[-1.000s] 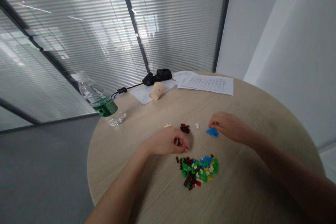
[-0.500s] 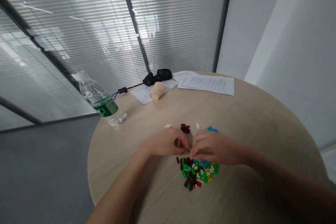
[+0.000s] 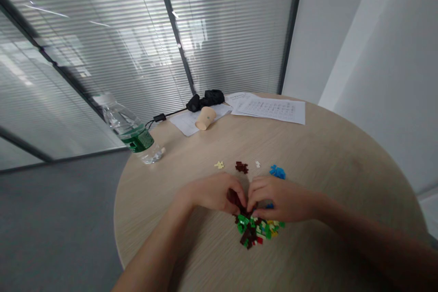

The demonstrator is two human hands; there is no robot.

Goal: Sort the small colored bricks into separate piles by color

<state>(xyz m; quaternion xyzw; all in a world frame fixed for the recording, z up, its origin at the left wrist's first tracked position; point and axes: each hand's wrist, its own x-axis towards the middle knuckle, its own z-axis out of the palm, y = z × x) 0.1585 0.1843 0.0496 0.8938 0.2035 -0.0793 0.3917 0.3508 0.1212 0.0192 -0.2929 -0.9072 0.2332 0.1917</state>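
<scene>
A mixed pile of small toy building bricks [image 3: 262, 230], mostly green, brown, cream and yellow with a little red, lies on the round wooden table. My left hand [image 3: 219, 191] reaches to its upper left edge, fingers curled and fingertips among brown bricks. Close beside it, my right hand [image 3: 275, 197] bends over the pile's upper edge, thumb and fingers drawn together. Whatever is between the fingertips of either hand is too small to make out. Beyond the hands lie sorted groups: cream bricks [image 3: 219, 164], brown bricks [image 3: 241, 167], white bricks [image 3: 258, 164] and blue bricks [image 3: 277, 172].
A water bottle with a green label [image 3: 137, 139] stands at the table's left edge. Toward the back are a paper cup on its side [image 3: 205, 118], a black folded bundle with a strap [image 3: 214, 97] and printed sheets [image 3: 273, 108]. Blinds and a wall rise behind.
Both hands have moved nearer to me, from just beyond the pile down onto its upper edge. More of the blue and brown groups behind them shows.
</scene>
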